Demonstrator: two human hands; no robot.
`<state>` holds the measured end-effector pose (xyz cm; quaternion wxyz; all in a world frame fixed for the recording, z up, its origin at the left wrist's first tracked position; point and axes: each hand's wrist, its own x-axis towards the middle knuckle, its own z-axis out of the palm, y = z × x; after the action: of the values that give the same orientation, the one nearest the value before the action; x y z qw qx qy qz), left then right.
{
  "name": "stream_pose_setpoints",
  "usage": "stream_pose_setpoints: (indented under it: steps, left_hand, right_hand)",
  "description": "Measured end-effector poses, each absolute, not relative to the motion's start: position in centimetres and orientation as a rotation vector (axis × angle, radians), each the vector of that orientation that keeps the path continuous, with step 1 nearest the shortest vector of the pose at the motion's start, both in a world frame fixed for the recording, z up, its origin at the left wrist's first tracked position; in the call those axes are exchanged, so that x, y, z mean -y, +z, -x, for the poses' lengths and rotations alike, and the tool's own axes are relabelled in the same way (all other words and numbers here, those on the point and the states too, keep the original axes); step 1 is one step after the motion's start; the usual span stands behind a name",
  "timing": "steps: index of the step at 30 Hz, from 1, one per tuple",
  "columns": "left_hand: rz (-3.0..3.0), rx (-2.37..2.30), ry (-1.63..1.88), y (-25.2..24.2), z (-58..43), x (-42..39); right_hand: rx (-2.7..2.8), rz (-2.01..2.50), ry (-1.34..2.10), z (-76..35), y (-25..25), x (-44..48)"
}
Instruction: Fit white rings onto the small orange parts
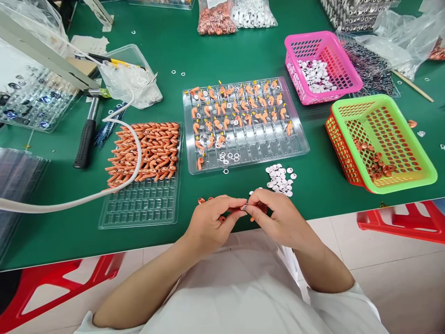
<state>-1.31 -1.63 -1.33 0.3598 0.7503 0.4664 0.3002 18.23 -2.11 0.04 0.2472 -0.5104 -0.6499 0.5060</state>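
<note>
At the table's front edge my left hand [212, 221] and my right hand [280, 218] meet, thumbs and forefingers pinched on one small silvery ring-like part [244, 207]. The fingertips cover much of it, so its exact kind is unclear. Small orange-brown caps [201, 201] lie beside and under my left hand. Just beyond my right hand is a loose heap of white discs [280, 178], each with a dark spot. Farther off, a clear compartment tray [257, 144] carries rows of curved orange pieces with yellow tips and some thin white rings.
Left of my hands, another clear tray [139, 211] holds stacked orange tubes, crossed by a white hose [86, 199]. A hammer [85, 139] lies farther left. At right stand a pink basket [295, 86] of white discs and a green basket [422, 162] with orange-brown caps.
</note>
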Motion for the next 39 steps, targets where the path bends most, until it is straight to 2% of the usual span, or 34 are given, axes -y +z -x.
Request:
stream_pose_setpoints:
  steps: [14, 22, 29, 34, 39]
  left_hand:
    - [-2.059, -1.047, 0.986, -1.4, 1.4, 2.1]
    - [-1.834, -1.215, 0.931, -1.5, 1.5, 2.1]
    - [-1.685, -1.066, 0.981, -1.9, 1.6, 2.1]
    - [-1.541, -1.133, 0.843, -1.2, 1.5, 1.9]
    - [-1.236, -1.153, 0.736, -0.1, 1.4, 1.5]
  right_hand:
    - [1.61, 1.387, 1.61, -18.0, 0.2, 1.8]
    - [1.638, 1.448, 1.423, -17.3, -0.1, 2.5]
    - [1.599, 1.377, 1.46, -17.4, -0.4, 2.5]
    - [1.643, 1.392, 1.4, -17.4, -0.7, 2.4]
    - [1.439, 1.19, 1.614, -18.2, -1.0, 2.3]
